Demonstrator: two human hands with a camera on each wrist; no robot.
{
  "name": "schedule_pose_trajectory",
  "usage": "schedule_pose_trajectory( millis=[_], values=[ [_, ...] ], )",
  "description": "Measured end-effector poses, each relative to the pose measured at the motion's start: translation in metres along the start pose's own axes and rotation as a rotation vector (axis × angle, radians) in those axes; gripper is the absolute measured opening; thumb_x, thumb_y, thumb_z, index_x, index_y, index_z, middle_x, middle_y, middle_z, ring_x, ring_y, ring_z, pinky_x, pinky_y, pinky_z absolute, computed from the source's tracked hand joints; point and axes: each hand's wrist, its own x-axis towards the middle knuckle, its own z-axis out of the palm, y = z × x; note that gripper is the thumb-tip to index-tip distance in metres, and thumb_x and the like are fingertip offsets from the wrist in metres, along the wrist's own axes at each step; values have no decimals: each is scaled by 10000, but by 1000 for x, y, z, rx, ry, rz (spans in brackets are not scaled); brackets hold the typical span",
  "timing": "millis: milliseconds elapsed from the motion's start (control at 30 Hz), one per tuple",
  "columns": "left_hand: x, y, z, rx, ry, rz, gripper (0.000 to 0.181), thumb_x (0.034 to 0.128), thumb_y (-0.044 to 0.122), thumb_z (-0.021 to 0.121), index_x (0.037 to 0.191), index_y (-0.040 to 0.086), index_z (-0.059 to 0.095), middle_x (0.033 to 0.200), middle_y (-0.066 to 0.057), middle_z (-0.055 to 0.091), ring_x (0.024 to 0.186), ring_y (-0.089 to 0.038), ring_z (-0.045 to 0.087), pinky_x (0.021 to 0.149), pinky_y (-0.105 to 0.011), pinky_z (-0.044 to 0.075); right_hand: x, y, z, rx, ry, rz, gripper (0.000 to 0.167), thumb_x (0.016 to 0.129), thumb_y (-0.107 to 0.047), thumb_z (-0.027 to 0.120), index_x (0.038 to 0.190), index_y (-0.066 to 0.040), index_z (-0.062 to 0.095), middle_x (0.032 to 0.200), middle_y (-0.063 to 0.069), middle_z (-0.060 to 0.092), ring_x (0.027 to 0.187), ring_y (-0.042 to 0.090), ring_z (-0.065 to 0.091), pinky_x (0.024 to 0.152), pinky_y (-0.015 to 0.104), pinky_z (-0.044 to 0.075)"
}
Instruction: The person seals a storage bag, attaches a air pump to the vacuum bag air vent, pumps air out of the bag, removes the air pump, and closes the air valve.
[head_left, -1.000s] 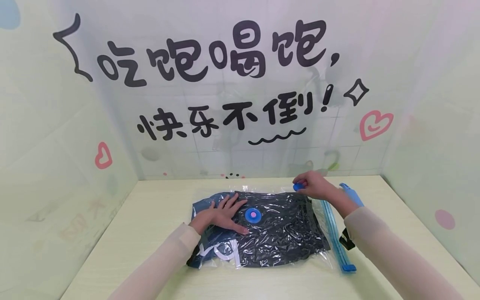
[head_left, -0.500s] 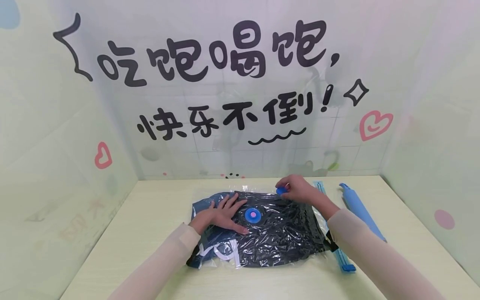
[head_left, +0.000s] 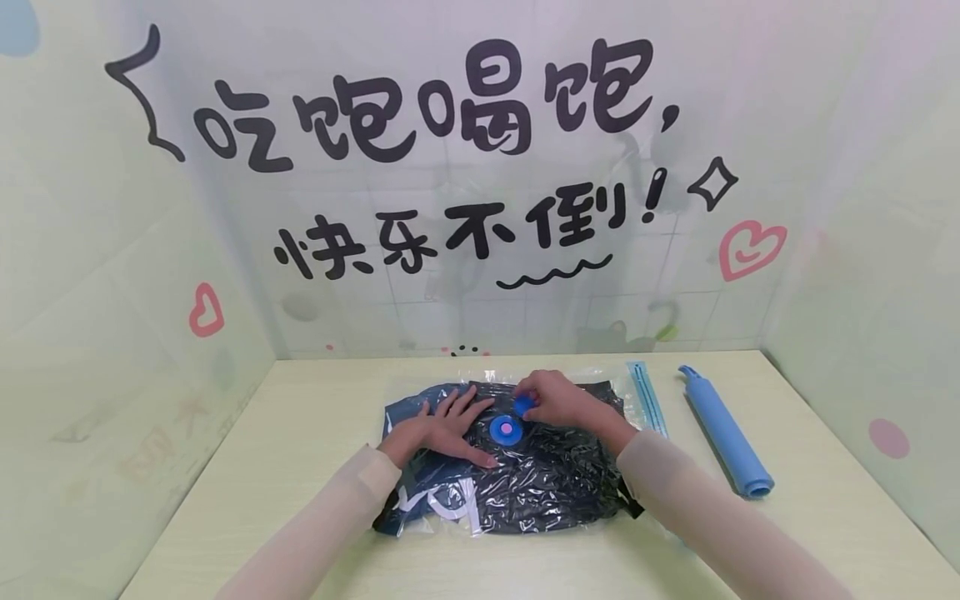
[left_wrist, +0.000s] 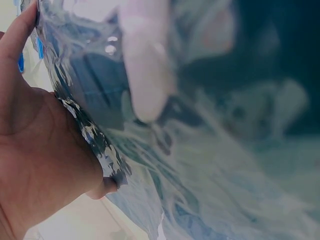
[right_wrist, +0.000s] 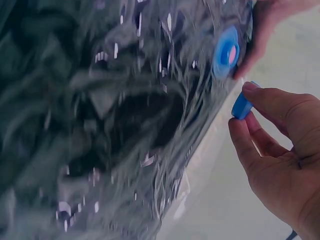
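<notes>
A clear vacuum storage bag (head_left: 555,492) lies flat on the table, with dark, crinkled clothing inside and a blue piece with white lettering at its left. A round blue valve (head_left: 506,430) with a pink centre sits on its top face. My left hand (head_left: 446,433) rests spread on the bag just left of the valve, fingers straight. Between thumb and fingers, my right hand (head_left: 558,400) pinches a small blue valve cap (head_left: 524,406), held just above and right of the valve. The right wrist view shows the cap (right_wrist: 242,105) apart from the valve (right_wrist: 226,52).
A blue hand pump (head_left: 727,437) lies on the table to the right of the bag. Along the bag's right edge runs a light-blue zip strip (head_left: 647,396), partly hidden by my right sleeve. A printed wall sheet (head_left: 465,325) stands behind the table (head_left: 247,467).
My right hand has moved left and toward me with the blue cap, from the bag's far right corner to beside the valve. My left hand has stayed put.
</notes>
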Motion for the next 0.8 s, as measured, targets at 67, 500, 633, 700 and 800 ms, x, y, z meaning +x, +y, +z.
schedule_pose_trajectory(
  millis=[67, 500, 633, 700, 800],
  values=[
    [-1, 0, 0, -6, 0, 7, 1092, 808, 769, 640, 1645, 278, 138, 1696, -60, -32, 1526, -349, -49, 1131, -683, -18, 2, -4, 6, -8, -13, -15, 287, 874, 6, 782, 1157, 25, 736, 1088, 111, 702, 970, 270, 664, 836, 407, 561],
    [-1, 0, 0, -4, 10, 12, 1067, 823, 739, 657, 1646, 292, 145, 1697, -31, -29, 1530, -322, -48, 1133, -685, 4, 8, -14, 25, 8, -55, -74, 287, 877, 26, 773, 1161, 30, 730, 1117, 131, 713, 1001, 301, 683, 822, 390, 567],
    [0, -1, 1, 6, 19, 15, 1054, 830, 726, 659, 1645, 292, 151, 1697, -34, -15, 1531, -322, -30, 1131, -690, 25, 9, -13, 28, -23, -56, -121, 293, 860, 34, 778, 1150, 37, 732, 1093, 130, 722, 969, 285, 689, 810, 379, 565],
    [0, -1, 1, 5, 22, 15, 1051, 831, 722, 661, 1644, 290, 154, 1697, -36, -13, 1531, -323, -27, 1131, -691, 29, 9, -13, 29, -34, -56, -133, 292, 856, 34, 783, 1144, 34, 736, 1084, 125, 726, 952, 270, 691, 806, 371, 563],
    [1, -1, 0, 3, 18, 15, 1050, 830, 726, 659, 1644, 300, 151, 1697, -26, -22, 1531, -316, -37, 1134, -686, 22, 9, -13, 30, -47, -55, -134, 285, 850, 34, 791, 1131, 28, 742, 1074, 115, 729, 936, 255, 686, 801, 366, 560]
  ],
)
